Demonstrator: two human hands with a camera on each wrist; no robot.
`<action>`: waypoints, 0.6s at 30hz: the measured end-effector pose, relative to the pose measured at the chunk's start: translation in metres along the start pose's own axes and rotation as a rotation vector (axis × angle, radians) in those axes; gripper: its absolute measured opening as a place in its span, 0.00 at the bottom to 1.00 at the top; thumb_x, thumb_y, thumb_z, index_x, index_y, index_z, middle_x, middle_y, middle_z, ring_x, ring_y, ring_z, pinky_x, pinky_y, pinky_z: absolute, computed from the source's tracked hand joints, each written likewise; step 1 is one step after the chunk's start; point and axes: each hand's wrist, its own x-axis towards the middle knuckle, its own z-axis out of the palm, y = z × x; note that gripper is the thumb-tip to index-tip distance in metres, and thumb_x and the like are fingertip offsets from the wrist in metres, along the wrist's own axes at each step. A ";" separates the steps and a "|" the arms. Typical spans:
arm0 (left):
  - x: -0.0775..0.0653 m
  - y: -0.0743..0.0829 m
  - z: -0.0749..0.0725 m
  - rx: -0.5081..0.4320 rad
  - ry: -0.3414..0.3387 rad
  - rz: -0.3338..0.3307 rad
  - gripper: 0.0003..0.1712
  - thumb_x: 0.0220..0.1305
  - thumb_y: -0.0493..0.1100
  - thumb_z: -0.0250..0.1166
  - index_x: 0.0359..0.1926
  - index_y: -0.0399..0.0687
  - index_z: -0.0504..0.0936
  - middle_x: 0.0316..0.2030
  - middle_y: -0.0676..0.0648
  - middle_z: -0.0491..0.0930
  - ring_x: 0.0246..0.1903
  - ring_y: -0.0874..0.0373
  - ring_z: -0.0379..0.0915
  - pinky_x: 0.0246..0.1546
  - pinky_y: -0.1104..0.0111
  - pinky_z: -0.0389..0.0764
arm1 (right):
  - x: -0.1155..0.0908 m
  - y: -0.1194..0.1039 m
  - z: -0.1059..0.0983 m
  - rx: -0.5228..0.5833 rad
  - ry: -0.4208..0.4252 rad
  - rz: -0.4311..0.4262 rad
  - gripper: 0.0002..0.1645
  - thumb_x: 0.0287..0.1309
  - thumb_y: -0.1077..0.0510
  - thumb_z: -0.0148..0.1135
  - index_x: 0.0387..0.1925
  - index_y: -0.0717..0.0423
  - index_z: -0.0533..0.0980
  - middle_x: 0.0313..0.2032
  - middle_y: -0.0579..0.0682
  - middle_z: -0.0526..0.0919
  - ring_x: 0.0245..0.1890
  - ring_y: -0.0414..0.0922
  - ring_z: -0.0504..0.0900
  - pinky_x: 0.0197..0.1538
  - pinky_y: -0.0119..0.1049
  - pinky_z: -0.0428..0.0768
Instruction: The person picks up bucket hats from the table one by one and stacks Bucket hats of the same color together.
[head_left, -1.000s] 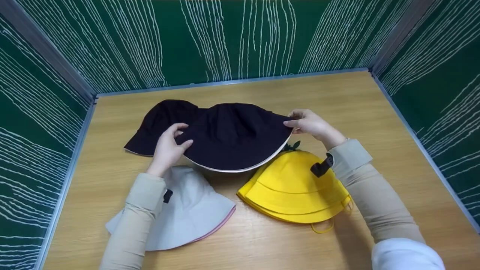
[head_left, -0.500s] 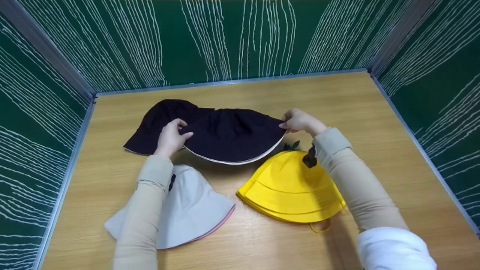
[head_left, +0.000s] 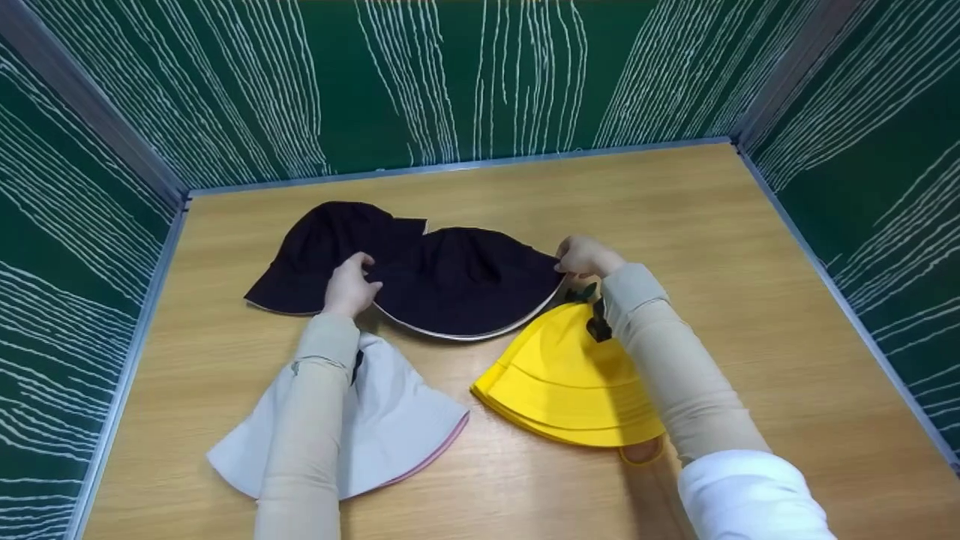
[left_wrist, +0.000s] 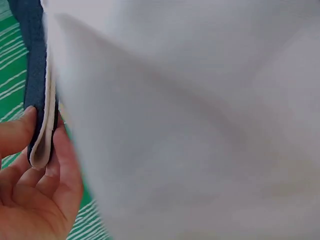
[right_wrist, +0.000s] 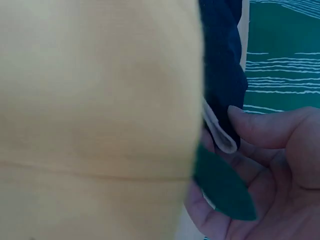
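A black bucket hat (head_left: 472,285) with a pale brim edge lies folded flat near the middle of the table. My left hand (head_left: 351,286) pinches its left brim corner; in the left wrist view, the thumb and fingers (left_wrist: 65,155) sit on either side of the folded dark cloth and its cream lining. At the opposite corner, my right hand (head_left: 589,257) holds the brim between thumb (right_wrist: 255,127) and fingers. Another black hat (head_left: 319,251) lies to the left, partly overlapped by the first one.
A pale grey hat (head_left: 405,420) with a pink edge lies under my left forearm. Below my right wrist is a yellow hat (head_left: 570,375) with a green leaf (right_wrist: 225,187) and a yellow cord loop. Green, white-lined panels (head_left: 517,82) border the wooden table (head_left: 517,487).
The held black hat has shifted left and been lowered towards the table. My right hand has moved left and slightly down with it; both forearms have swung inward.
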 end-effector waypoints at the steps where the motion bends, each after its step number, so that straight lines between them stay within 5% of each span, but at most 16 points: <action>1: 0.000 -0.001 0.001 0.002 0.006 -0.010 0.23 0.60 0.35 0.62 0.56 0.37 0.71 0.53 0.34 0.76 0.55 0.42 0.72 0.57 0.54 0.70 | 0.000 0.001 0.001 -0.004 -0.008 0.003 0.24 0.66 0.60 0.50 0.60 0.70 0.65 0.55 0.65 0.72 0.37 0.45 0.73 0.40 0.35 0.76; 5: 0.003 -0.003 0.004 0.003 0.026 -0.024 0.22 0.60 0.36 0.63 0.55 0.36 0.72 0.51 0.34 0.77 0.53 0.42 0.72 0.56 0.55 0.70 | 0.003 0.003 0.003 -0.006 -0.002 0.007 0.24 0.66 0.60 0.51 0.60 0.69 0.66 0.57 0.66 0.71 0.42 0.48 0.73 0.45 0.39 0.77; 12: 0.007 -0.005 0.009 0.001 0.057 -0.040 0.19 0.59 0.33 0.61 0.53 0.35 0.72 0.50 0.33 0.78 0.51 0.42 0.74 0.55 0.55 0.72 | 0.006 0.005 0.009 0.003 -0.006 0.013 0.22 0.67 0.61 0.50 0.58 0.69 0.67 0.54 0.65 0.73 0.36 0.45 0.73 0.40 0.35 0.75; 18: 0.009 -0.006 0.011 -0.025 0.100 -0.052 0.19 0.59 0.31 0.57 0.53 0.35 0.72 0.49 0.33 0.78 0.50 0.40 0.74 0.53 0.54 0.72 | 0.010 0.004 0.015 -0.030 0.010 0.016 0.22 0.67 0.61 0.49 0.58 0.70 0.67 0.56 0.66 0.72 0.48 0.54 0.74 0.54 0.46 0.74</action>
